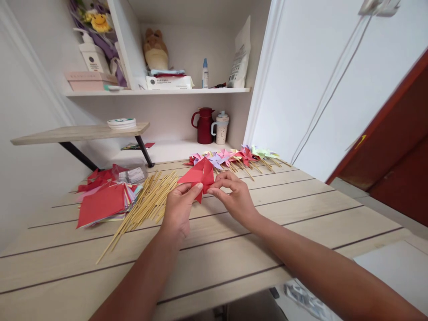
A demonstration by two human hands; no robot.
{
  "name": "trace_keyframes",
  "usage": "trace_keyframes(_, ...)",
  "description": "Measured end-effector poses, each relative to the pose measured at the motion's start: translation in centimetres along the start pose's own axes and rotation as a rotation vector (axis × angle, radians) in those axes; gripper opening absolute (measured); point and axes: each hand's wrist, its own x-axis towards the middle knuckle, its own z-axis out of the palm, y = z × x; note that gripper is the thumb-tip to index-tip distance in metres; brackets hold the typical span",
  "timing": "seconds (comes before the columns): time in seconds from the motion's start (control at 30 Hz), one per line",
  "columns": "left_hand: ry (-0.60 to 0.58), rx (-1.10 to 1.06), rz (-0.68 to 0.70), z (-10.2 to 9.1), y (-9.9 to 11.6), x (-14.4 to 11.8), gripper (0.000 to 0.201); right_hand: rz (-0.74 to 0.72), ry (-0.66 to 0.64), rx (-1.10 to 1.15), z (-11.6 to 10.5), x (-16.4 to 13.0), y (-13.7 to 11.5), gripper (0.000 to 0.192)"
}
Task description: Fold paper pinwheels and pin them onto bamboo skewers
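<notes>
Red paper pinwheel (195,173): held above the wooden surface (294,194), spreading up and away from both grips, no clear long axis | left hand (179,207): grip pinched on its lower edge | right hand (236,196): grip pinched at its lower-right corner, equally near

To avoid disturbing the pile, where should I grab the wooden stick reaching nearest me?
I'd pinch the wooden stick by its near end, from your side: that end juts past the other sticks; farther up they crowd it.
</notes>
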Motion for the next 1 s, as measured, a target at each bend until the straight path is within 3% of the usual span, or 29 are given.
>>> trace_keyframes(0.2, 0.004, 0.031, 0.036, 0.45, 0.38, -0.34, 0.029, 0.121, 0.011, 0.086, -0.12, 0.20, 0.22, 0.018)
trace_keyframes(0.47, 0.084, 0.084, 0.026, 0.47, 0.24, -0.45, 0.026, 0.097, 0.042, 0.087, -0.13, 0.26, 0.57, 0.019)
trace_keyframes(0.8, 0.093, 0.229, 0.081, 0.78, 0.61, -0.70, 0.015, 0.105, 0.041, 0.051, -0.21, 0.38, 0.28, 0.031)
trace_keyframes(1.0, 0.113, 0.232, 0.067, 0.89, 0.83, -0.75, 0.015, 0.087, 0.035, 0.048, -0.18, 0.36, 0.32, 0.027)
